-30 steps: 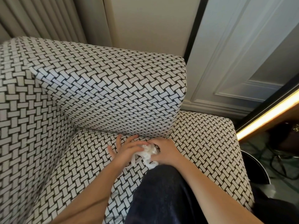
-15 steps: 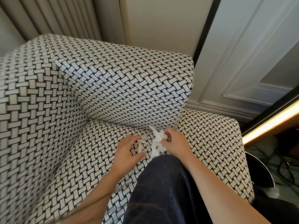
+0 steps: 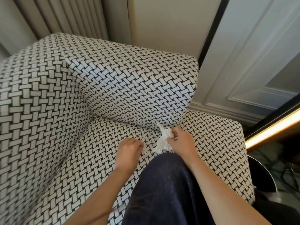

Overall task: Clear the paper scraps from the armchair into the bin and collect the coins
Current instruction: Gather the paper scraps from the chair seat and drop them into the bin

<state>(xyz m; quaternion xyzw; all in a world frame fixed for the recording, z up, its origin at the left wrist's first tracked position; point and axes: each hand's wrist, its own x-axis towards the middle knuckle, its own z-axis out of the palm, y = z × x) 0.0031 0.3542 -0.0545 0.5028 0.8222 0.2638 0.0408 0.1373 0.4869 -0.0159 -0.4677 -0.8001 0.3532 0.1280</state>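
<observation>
The armchair seat is covered in a black-and-white woven pattern. My right hand grips a bunch of white paper scraps just in front of the back cushion. A small dark or metallic bit shows at its fingers; I cannot tell what it is. My left hand lies on the seat to the left, fingers curled down over a small white scrap at its fingertips. No coins are plainly visible.
My dark-trousered knee rests on the seat front. A dark round bin rim shows at the right, beside the chair's right arm. A panelled wall, a lit strip and curtains stand behind.
My hands have separated. The right one took the paper bunch up and right toward the back cushion; the left one stayed on the seat, curling over a leftover scrap.
</observation>
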